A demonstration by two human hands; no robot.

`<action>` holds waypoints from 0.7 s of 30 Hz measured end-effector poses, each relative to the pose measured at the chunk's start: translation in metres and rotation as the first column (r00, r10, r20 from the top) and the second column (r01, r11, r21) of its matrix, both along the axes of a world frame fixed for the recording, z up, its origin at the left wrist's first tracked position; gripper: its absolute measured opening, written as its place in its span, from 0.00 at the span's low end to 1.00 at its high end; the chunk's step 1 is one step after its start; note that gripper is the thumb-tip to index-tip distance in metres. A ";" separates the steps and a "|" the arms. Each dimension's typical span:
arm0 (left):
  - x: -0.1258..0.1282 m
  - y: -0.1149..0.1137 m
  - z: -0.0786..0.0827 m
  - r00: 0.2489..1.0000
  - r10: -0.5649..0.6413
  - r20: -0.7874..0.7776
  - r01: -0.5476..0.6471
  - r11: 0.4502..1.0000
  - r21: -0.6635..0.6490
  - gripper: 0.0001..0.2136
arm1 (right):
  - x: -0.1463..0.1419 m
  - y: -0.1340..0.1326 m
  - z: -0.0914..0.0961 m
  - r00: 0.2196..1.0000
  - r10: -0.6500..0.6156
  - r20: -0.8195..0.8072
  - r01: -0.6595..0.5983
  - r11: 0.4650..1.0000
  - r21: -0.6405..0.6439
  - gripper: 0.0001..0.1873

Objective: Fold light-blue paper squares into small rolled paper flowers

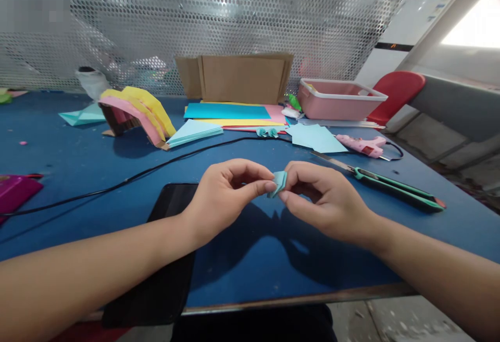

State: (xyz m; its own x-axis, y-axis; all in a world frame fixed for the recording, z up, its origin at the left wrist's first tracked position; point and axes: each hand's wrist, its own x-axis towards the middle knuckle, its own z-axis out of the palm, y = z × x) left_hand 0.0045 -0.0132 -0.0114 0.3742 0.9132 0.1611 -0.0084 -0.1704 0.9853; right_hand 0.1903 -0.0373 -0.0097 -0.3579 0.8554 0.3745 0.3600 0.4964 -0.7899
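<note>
Between my hands, above the blue table (242, 264), is a small folded piece of light blue paper (279, 179). My left hand (230, 196) pinches its left side between thumb and forefinger. On the opposite side, the thumb and fingers of my right hand (322, 196) are closed on it too, hiding part of the folds. Farther back lie two small rolled blue paper flowers (267, 133). A stack of light blue paper triangles (195, 133) is left of them, and light blue square sheets (318, 138) are to the right.
A utility knife (398, 188) with its blade out lies right of my hands, near a pink glue gun (365, 146). A black cable (128, 180) crosses the table. A dark phone-like slab (156, 279) lies under my left forearm. Behind stand cardboard (242, 79), a pink bin (339, 103) and a yellow-pink paper arch (136, 108).
</note>
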 end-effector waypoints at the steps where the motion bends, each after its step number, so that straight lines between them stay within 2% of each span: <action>1: 0.000 -0.001 -0.001 1.000 -0.005 -0.010 0.005 1.000 0.010 0.03 | 0.000 0.000 0.000 1.000 -0.010 -0.002 0.010 1.000 -0.009 0.06; 5: 0.000 -0.004 -0.003 0.997 -0.002 -0.082 0.004 1.000 0.023 0.08 | 0.000 0.003 0.000 0.999 -0.049 0.008 0.049 0.999 -0.015 0.06; 8: -0.002 -0.001 0.007 0.983 -0.080 -0.163 0.086 0.996 0.028 0.14 | 0.001 0.006 0.001 0.997 -0.079 0.024 0.079 0.997 -0.007 0.06; 10: -0.007 0.003 0.022 0.932 -0.099 -0.349 0.143 0.984 0.103 0.17 | 0.003 0.009 0.002 0.994 -0.104 0.035 0.105 0.994 -0.020 0.05; 11: -0.012 0.005 0.031 0.884 -0.054 -0.464 0.160 0.968 0.193 0.17 | 0.004 0.011 0.002 0.992 -0.116 0.041 0.117 0.993 -0.028 0.05; 13: -0.023 0.006 0.046 0.732 0.159 -0.662 0.194 0.883 0.427 0.19 | 0.007 0.015 0.004 0.990 -0.134 0.052 0.135 0.990 -0.033 0.05; 15: -0.035 0.001 0.054 0.488 0.342 -0.803 0.234 0.835 0.498 0.24 | 0.009 0.019 0.005 0.989 -0.136 0.065 0.137 0.990 -0.018 0.05; 16: -0.041 -0.004 0.054 0.364 0.399 -0.842 0.240 0.833 0.499 0.27 | 0.010 0.020 0.006 0.988 -0.134 0.072 0.135 0.991 -0.004 0.05; 18: -0.049 -0.016 0.048 0.144 0.435 -0.889 0.256 0.851 0.458 0.30 | 0.011 0.021 0.006 0.988 -0.128 0.086 0.127 0.992 0.024 0.05; 19: -0.052 -0.021 0.044 0.073 0.426 -0.902 0.272 0.862 0.429 0.31 | 0.012 0.021 0.007 0.988 -0.122 0.090 0.120 0.992 0.034 0.05; 21: -0.054 -0.028 0.037 -0.006 0.422 -0.907 0.266 0.875 0.405 0.29 | 0.012 0.021 0.008 0.990 -0.106 0.088 0.102 0.993 0.051 0.06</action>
